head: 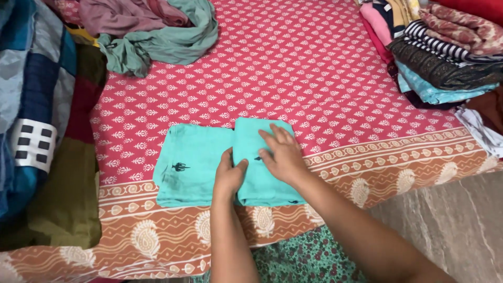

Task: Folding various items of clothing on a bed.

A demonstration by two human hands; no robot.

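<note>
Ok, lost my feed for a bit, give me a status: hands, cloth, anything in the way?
Left hand and right hand flat on the turquoise cloth, part-folded on the red bedsheet. Nothing gripped. Loose clothes and folded stack well clear.

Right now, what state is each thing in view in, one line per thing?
Turquoise garment: partly folded, flat on the bed, right part doubled over.
Left hand: open, on the fold's edge.
Right hand: open, flat, pressing the folded part.
Green and mauve clothes: unfolded, crumpled in a heap.
Stacked clothes: folded, piled.
Red printed bedsheet: spread flat.
</note>
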